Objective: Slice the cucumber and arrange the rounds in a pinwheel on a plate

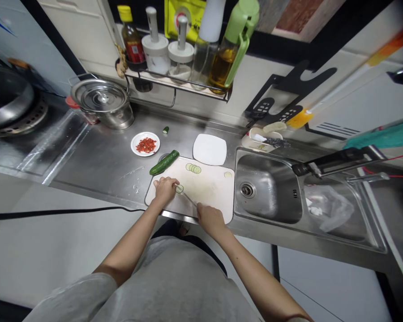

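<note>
My left hand [165, 191] is closed over a piece of cucumber [179, 189] near the left side of the white cutting board [218, 197]; its pale cut end shows beside my fingertips, and the rest is hidden. Gripped in my right hand [211, 219] is a knife [189, 199], its thin blade reaching up-left to that cut end. Several overlapping cucumber slices [193, 168] lie at the board's far side, and a single slice [228, 175] sits in its far right corner. A larger green cucumber [164, 163] rests across the board's far left corner.
Behind the board are a white square plate [210, 150], a small plate of chopped red pepper [145, 144] and a cucumber end [165, 129]. A lidded steel pot [104, 103] stands left, a sink [272, 188] right. A bottle rack [177, 82] hangs above the counter.
</note>
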Action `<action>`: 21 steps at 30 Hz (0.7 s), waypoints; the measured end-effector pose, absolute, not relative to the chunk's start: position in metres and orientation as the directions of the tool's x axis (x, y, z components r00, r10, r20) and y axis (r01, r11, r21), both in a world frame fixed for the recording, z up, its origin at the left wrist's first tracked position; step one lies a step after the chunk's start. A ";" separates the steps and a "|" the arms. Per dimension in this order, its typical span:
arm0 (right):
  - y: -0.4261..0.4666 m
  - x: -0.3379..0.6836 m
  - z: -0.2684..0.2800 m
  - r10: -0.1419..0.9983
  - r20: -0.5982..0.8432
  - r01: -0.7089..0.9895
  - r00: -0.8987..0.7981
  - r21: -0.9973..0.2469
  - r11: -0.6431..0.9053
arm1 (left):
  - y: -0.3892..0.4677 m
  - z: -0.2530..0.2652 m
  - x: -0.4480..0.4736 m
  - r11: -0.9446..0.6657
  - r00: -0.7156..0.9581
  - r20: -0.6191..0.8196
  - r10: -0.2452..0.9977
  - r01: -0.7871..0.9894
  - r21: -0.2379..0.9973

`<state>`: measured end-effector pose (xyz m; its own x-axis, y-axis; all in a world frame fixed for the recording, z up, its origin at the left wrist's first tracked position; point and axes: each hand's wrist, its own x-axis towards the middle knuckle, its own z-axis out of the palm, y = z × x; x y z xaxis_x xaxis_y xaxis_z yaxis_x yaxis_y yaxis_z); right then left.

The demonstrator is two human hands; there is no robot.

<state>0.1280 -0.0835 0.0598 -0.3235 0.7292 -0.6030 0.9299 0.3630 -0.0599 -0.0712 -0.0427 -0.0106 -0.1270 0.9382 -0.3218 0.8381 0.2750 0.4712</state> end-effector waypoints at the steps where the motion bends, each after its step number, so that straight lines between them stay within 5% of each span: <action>1: -0.083 0.128 0.061 0.726 -0.606 0.930 -0.324 -0.062 0.363 | -0.043 -0.011 -0.071 0.266 -0.118 -0.319 0.941 0.840 0.473; 21: -0.076 0.127 0.061 0.713 -0.610 0.913 -0.346 -0.043 0.406 | -0.042 -0.014 -0.073 0.243 -0.092 -0.320 0.943 0.846 0.474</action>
<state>0.1267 -0.0757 0.0614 -0.3458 0.7125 -0.6105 0.9127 0.4063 -0.0428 -0.0728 -0.0424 -0.0144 -0.0922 0.9430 -0.3196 0.8463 0.2434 0.4739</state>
